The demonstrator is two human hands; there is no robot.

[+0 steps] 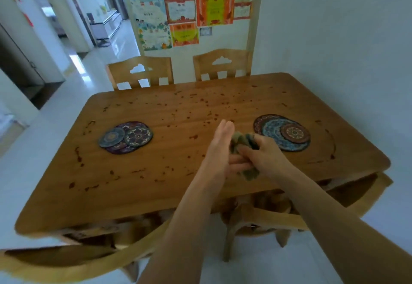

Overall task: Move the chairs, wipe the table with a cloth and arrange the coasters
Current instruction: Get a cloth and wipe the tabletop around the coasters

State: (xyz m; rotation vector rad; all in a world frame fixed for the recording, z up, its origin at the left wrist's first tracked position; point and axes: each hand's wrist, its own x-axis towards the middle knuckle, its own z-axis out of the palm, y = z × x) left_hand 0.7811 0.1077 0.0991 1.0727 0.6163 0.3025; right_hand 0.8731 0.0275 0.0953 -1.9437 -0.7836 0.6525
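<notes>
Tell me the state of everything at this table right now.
table, spattered with dark spots
cloth, bunched between both hands
left hand, flat against cloth
right hand, gripping cloth
left coasters, overlapping pile
right coasters, overlapping pile
far chairs, upright at far edge
near chairs, seats under table

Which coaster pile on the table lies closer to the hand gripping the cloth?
The right pile, topped by a reddish-brown coaster; it lies just beyond the right hand gripping the cloth. The left pile sits far off.

Wall posters (214, 9): I see printed lines, all too blurred to read.
Readable text: I find none.
</notes>
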